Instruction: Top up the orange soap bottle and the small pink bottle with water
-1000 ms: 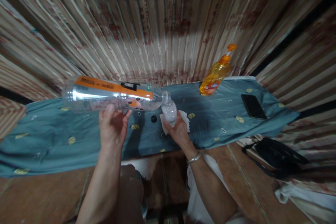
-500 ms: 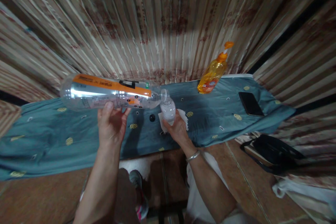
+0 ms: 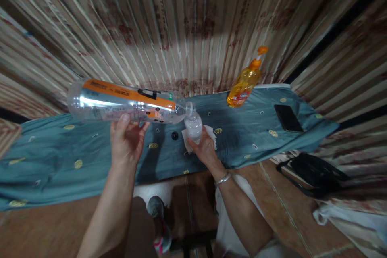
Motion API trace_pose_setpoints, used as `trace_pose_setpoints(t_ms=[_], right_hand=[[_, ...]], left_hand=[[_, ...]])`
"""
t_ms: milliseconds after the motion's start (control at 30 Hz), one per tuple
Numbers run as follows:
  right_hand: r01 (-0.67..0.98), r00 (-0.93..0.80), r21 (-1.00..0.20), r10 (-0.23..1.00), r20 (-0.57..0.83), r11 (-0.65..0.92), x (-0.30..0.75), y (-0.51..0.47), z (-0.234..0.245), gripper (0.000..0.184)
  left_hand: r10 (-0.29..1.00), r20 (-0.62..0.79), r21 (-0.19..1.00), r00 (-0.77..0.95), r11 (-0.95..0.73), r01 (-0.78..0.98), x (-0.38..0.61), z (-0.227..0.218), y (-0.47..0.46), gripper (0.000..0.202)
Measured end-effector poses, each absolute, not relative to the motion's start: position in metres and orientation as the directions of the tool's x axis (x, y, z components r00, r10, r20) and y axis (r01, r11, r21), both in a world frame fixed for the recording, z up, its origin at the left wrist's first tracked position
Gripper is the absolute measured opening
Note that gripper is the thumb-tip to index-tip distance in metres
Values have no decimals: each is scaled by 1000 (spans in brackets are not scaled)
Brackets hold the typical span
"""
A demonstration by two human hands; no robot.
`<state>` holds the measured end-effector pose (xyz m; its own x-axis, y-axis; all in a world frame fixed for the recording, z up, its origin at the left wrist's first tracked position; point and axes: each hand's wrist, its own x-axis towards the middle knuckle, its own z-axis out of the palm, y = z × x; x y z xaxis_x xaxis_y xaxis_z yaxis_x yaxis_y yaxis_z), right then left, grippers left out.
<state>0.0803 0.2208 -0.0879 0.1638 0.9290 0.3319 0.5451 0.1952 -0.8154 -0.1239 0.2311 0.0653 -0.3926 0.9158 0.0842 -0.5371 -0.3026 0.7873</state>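
My left hand [image 3: 127, 139] grips a large clear plastic bottle [image 3: 123, 105] with an orange and silver label from below. That bottle lies nearly level in the air, its neck at the right, meeting the mouth of a small clear bottle [image 3: 193, 124]. My right hand [image 3: 205, 145] is closed around the small bottle, which stands almost upright over a white paper napkin [image 3: 213, 134] on the cloth. Whether liquid passes between the two mouths cannot be made out. A black bottle cap [image 3: 174, 135] lies on the cloth between my hands.
Behind the cloth-covered table [image 3: 242, 137], a pleated curtain [image 3: 187, 28] hangs close. An orange pump bottle [image 3: 243, 86] stands at the back right, a black phone [image 3: 288, 118] farther right. A dark bag [image 3: 314, 173] sits below the table's right end.
The large bottle's base has risen slightly, along with my left hand, while its neck stays at the small bottle's mouth. My right hand holds its place.
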Motion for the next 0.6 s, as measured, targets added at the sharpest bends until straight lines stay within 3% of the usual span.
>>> trace_pose_setpoints(t_ms=[300, 600], right_hand=[[523, 164, -830, 933, 321, 194, 81, 219, -83, 66], [525, 163, -826, 929, 333, 204, 82, 219, -85, 68]], left_hand=[[920, 100, 770, -379, -312, -556, -124, 65, 234, 47], [909, 28, 763, -417, -289, -578, -123, 65, 231, 51]])
